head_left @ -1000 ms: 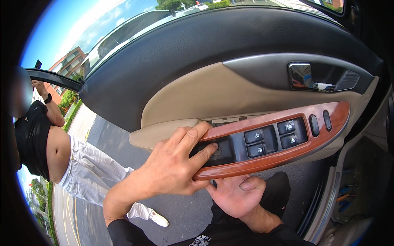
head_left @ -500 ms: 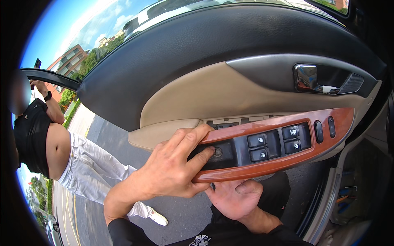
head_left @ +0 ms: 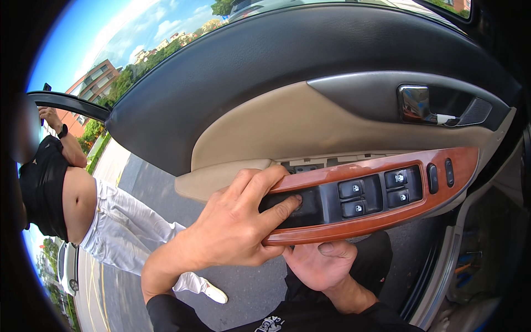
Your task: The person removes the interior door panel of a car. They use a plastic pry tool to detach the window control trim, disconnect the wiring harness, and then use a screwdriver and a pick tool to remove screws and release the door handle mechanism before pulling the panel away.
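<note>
A wood-grain switch panel (head_left: 420,205) with several black window switches (head_left: 376,193) runs along an open car door (head_left: 287,83). Its upper edge stands slightly off the beige armrest trim (head_left: 298,127), showing a gap. My left hand (head_left: 238,227) grips the panel's left end, fingers curled over the top and into the dark pull recess. My right hand (head_left: 321,265) is under the panel's lower edge, thumb pressed up against it. A chrome door handle (head_left: 416,103) sits in the dark trim above.
Another person (head_left: 83,210) in a black top and white trousers stands on the asphalt beyond the door at left, next to a second car door edge (head_left: 66,102). Buildings and trees lie behind. The door sill is at lower right.
The view has shifted slightly, and the panel's top edge now shows a wider gap from the armrest. Both hands keep their hold on the panel's left end.
</note>
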`<state>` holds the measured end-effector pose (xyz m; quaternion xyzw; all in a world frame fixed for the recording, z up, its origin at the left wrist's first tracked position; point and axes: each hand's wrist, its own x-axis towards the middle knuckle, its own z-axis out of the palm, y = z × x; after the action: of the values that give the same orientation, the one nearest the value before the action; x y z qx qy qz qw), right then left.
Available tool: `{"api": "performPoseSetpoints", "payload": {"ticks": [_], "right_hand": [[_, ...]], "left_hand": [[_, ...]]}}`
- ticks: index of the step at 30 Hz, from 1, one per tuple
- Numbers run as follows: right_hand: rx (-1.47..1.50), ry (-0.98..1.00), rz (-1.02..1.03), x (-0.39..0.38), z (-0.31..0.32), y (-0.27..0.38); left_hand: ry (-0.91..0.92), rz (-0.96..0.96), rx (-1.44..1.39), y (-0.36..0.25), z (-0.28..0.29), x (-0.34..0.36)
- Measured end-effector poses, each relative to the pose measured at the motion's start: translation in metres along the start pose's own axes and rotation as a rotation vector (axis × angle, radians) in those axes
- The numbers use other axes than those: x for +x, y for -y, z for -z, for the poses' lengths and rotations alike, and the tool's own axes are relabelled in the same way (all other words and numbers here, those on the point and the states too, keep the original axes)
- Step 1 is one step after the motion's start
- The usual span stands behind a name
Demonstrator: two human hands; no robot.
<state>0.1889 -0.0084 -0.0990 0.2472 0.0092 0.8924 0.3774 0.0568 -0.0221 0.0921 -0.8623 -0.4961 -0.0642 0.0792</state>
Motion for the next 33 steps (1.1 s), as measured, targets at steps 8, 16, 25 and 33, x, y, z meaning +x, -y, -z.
{"api": "performPoseSetpoints", "payload": {"ticks": [8, 16, 25, 33], "right_hand": [[-0.131, -0.004, 0.097, 0.01, 0.005, -0.007], [-0.142, -0.023, 0.132, 0.021, 0.004, -0.017], [-0.207, -0.016, 0.157, 0.041, 0.018, -0.02], [-0.213, -0.053, 0.211, 0.049, 0.034, -0.024]], "left_hand": [[0.011, 0.015, -0.031, 0.008, 0.0, 0.0], [-0.013, 0.033, -0.077, 0.017, 0.003, -0.006], [0.029, 0.025, -0.137, 0.034, 0.016, 0.0], [0.157, 0.023, -0.162, 0.048, 0.026, 0.003]]}}
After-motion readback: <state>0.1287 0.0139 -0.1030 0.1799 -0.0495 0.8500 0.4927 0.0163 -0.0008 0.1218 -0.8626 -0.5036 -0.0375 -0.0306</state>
